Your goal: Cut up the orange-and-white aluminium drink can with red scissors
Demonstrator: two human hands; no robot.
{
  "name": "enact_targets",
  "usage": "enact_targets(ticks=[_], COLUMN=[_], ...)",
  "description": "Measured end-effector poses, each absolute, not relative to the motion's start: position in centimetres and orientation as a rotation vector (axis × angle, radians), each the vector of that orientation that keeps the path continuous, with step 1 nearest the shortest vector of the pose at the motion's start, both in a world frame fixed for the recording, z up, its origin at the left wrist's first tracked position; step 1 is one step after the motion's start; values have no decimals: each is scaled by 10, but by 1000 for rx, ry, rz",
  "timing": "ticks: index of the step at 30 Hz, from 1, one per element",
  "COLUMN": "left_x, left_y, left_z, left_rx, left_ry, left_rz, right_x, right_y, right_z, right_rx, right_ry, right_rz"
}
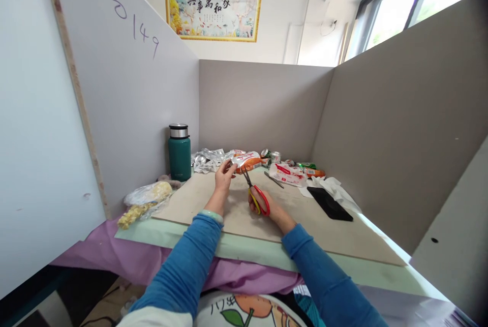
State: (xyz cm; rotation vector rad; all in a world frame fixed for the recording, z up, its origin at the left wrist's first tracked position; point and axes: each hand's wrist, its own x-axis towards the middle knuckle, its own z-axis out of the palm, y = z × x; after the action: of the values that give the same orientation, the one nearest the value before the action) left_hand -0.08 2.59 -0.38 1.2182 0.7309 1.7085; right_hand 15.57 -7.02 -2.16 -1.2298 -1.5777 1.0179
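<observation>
My left hand [224, 176] pinches the end of an orange and white snack packet [246, 161] held just above a brown board [343, 235]. My right hand [267, 207] is closed round the red and yellow handles of a pair of scissors [256, 195]. The scissor blades point up toward the packet's lower edge, close to my left fingers. Both sleeves are blue.
A green flask [179, 153] stands at the back left. Crumpled foil wrappers [206, 160], cans and more packets [285, 172] lie along the back wall. A black phone [330, 204] rests on white tissue at the right. A plastic bag of yellow bits [147, 199] lies left.
</observation>
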Motion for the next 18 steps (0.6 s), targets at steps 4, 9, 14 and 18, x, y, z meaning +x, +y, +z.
enact_targets(ticks=[4, 9, 14, 18], left_x=[0, 1, 3, 3], left_y=[25, 26, 27, 26], left_z=[-4, -5, -6, -4], left_rx=[1195, 1178, 1158, 1163], left_ry=[726, 732, 733, 737], left_rz=[1692, 1683, 1693, 1689], right_x=[157, 160, 162, 161], right_y=[-67, -61, -57, -58], right_z=[-25, -32, -35, -33], right_rx=[-1207, -1188, -1164, -1182], right_ry=[-1596, -1583, -1584, -1578], right_rz=[1005, 1027, 1045, 1039])
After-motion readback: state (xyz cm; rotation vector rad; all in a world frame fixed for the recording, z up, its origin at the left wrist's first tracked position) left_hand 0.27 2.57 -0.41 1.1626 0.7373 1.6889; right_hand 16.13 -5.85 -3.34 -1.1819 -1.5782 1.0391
